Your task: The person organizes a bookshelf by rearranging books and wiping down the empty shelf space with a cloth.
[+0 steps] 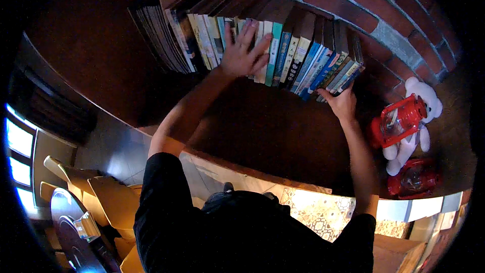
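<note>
**Books lined up on a dark shelf, both hands on the row**

Books with colourful spines [252, 40] are standing in a long leaning row on the dark brown wooden surface [262, 126], backed by a red brick wall [364, 0]. At the row's left end, a stack of dark, thin volumes [156, 35] is tilting beside the taller ones. You are pressing your left hand [244, 53] flat against the spines near the middle of the row, fingers spread wide and released, not gripping anything. Further right, your right hand [342, 102] is touching the lower corner of the blue-spined books at the row's right end; whether it is clasping one or only bracing it, you cannot tell. Right of that hand, a red lantern [399, 121] is lying across a white plush bear [419, 101], and a second red lantern [414, 178] is sitting just below them.
</note>
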`<action>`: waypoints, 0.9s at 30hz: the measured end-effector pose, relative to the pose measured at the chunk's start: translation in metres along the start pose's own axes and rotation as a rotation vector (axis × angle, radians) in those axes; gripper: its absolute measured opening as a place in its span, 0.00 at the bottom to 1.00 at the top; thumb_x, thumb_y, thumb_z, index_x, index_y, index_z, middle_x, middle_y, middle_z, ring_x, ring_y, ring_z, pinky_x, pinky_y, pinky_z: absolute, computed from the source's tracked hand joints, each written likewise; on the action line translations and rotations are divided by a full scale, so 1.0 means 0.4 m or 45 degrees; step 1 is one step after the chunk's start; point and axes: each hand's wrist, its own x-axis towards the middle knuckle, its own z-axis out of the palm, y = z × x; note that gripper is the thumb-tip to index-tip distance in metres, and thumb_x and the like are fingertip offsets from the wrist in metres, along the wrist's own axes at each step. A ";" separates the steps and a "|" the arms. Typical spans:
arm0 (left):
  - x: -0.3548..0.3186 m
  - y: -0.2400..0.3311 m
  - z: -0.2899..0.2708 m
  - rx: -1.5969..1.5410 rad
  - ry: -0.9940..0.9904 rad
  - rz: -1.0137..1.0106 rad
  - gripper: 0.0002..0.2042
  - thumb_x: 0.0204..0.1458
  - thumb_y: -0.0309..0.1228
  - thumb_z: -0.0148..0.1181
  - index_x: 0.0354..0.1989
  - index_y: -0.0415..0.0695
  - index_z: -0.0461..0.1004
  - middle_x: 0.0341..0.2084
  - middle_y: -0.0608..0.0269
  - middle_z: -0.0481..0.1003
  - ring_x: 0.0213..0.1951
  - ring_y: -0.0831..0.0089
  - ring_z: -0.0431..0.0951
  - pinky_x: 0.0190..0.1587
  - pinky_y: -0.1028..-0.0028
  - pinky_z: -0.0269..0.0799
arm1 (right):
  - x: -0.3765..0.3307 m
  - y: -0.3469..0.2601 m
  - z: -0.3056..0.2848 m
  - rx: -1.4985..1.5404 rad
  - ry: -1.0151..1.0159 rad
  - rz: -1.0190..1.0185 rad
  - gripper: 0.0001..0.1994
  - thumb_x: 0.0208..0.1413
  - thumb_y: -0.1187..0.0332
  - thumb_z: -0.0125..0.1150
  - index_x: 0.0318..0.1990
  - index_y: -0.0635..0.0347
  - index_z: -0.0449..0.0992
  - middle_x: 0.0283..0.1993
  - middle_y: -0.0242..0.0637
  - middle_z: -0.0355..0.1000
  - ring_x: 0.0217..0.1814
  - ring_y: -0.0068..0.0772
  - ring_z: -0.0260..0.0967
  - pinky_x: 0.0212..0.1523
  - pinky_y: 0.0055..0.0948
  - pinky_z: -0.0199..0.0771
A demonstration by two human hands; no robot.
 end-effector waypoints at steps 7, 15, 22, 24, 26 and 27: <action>0.093 -0.224 -0.090 0.219 0.149 -0.169 0.19 0.52 0.38 0.50 0.51 0.45 0.70 0.50 0.50 0.68 0.56 0.51 0.65 0.64 0.44 0.45 | 0.033 -0.016 -0.023 0.575 -0.104 -0.226 0.41 0.41 0.65 0.76 0.60 0.64 0.55 0.52 0.44 0.70 0.53 0.37 0.68 0.54 0.36 0.68; 0.064 -0.199 -0.058 0.158 0.133 -0.231 0.17 0.50 0.37 0.51 0.46 0.44 0.72 0.47 0.51 0.69 0.53 0.54 0.66 0.61 0.46 0.49 | 0.029 -0.019 -0.030 0.569 -0.100 -0.178 0.37 0.41 0.66 0.76 0.58 0.64 0.61 0.52 0.41 0.71 0.53 0.35 0.69 0.54 0.33 0.68; 0.168 -0.061 -0.033 0.107 0.147 0.007 0.17 0.50 0.37 0.50 0.47 0.44 0.72 0.45 0.50 0.70 0.52 0.53 0.66 0.62 0.44 0.45 | 0.025 -0.027 -0.025 0.594 -0.172 -0.070 0.41 0.42 0.67 0.76 0.61 0.63 0.55 0.56 0.42 0.67 0.58 0.36 0.65 0.58 0.35 0.64; 0.151 -0.078 -0.030 0.083 0.118 0.024 0.16 0.50 0.37 0.50 0.45 0.43 0.73 0.41 0.51 0.72 0.49 0.54 0.68 0.61 0.44 0.47 | 0.029 -0.016 -0.018 0.648 -0.193 -0.129 0.44 0.45 0.62 0.74 0.64 0.65 0.49 0.59 0.42 0.64 0.61 0.36 0.61 0.61 0.34 0.59; 0.135 -0.078 -0.030 0.132 0.112 0.012 0.15 0.51 0.37 0.49 0.42 0.42 0.74 0.36 0.51 0.73 0.44 0.55 0.70 0.58 0.45 0.52 | 0.019 -0.026 -0.035 0.614 -0.273 -0.099 0.46 0.45 0.62 0.74 0.65 0.64 0.47 0.61 0.43 0.62 0.62 0.36 0.60 0.63 0.35 0.58; 0.148 -0.072 -0.032 0.114 0.131 0.025 0.15 0.52 0.36 0.49 0.42 0.42 0.74 0.36 0.51 0.73 0.44 0.55 0.71 0.57 0.45 0.53 | 0.005 -0.030 -0.045 0.624 -0.275 -0.083 0.47 0.44 0.63 0.75 0.66 0.64 0.47 0.63 0.43 0.60 0.64 0.37 0.58 0.64 0.36 0.57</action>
